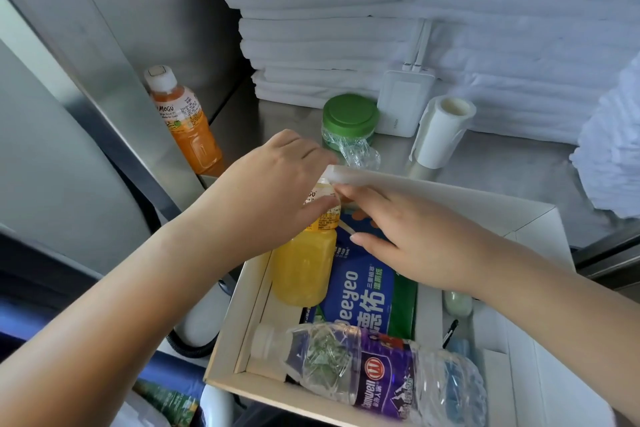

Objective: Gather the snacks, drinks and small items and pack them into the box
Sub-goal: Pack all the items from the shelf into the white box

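Yellow juice fills the bottle [303, 267] I am setting into the far left corner of the box [247, 305]. Its long axis runs from the cap at 12 o'clock to the base at 6 o'clock, beside the left wall. My left hand [277, 184] wraps the neck and label. My right hand [408, 239] lies flat with straight fingers reaching to the cap from 3 o'clock; I cannot tell whether it presses. A blue tissue pack [360, 288] lies just right of the bottle, and a clear water bottle [381, 364] lies crosswise along the near edge at 6 o'clock. I judge the bottle needs lowering flat. The next drink, an orange bottle [187, 121], stands upright on the surface [502, 177] at 10 o'clock, nearer my left hand. A green-lidded jar [349, 114], a white device [403, 104] and a white roll [443, 132] wait at 12 to 1 o'clock before stacked towels [381, 10]. The raised box flap [450, 198] stands between them and my right hand, so I would reach over it.
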`<state>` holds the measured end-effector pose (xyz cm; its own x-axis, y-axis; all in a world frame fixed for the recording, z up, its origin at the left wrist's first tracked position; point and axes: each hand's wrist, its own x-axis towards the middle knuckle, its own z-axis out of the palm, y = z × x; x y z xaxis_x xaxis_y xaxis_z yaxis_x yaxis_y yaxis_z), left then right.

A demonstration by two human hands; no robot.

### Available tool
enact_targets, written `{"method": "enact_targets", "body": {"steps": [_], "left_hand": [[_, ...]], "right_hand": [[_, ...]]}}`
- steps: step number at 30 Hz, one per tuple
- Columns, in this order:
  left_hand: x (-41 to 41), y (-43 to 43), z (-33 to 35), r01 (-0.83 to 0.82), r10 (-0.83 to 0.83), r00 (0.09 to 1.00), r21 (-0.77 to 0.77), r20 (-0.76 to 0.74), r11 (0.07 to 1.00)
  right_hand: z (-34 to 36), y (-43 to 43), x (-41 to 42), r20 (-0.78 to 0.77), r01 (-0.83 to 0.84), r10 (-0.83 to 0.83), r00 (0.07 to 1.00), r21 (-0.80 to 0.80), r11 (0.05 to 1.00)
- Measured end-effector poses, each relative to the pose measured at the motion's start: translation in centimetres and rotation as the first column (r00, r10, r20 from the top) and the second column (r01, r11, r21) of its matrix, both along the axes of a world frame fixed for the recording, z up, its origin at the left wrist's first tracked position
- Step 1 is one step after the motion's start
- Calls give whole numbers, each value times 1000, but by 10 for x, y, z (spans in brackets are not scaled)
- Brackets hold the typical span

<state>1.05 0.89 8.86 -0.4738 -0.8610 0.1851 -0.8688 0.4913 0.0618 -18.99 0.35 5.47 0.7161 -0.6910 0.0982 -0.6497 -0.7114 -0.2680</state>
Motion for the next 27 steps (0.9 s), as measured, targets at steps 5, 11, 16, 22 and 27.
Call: {"method": "enact_targets", "body": {"steps": [5, 11, 16, 22, 27], "left_hand": [[-4, 8, -3, 9, -12, 993, 23, 117, 1000], [-5, 10, -13, 12, -16, 998, 65, 59, 998], [-6, 10, -19, 33, -33, 999, 108, -2, 994], [2, 9, -24, 57, -51, 998, 183, -39, 981], [7, 7, -26, 61, -75, 996, 250, 44, 966]], "right_hand": [[-3, 1, 0, 89, 41, -52, 995, 122, 992], [-9, -4, 8, 243, 23, -146, 959, 444, 896], [-20, -9, 14, 291, 7, -246, 925, 634, 774], [-24, -8, 16, 322, -11, -277, 905, 669, 743], [-28, -6, 17, 261, 12, -244, 934, 659, 752]]}}
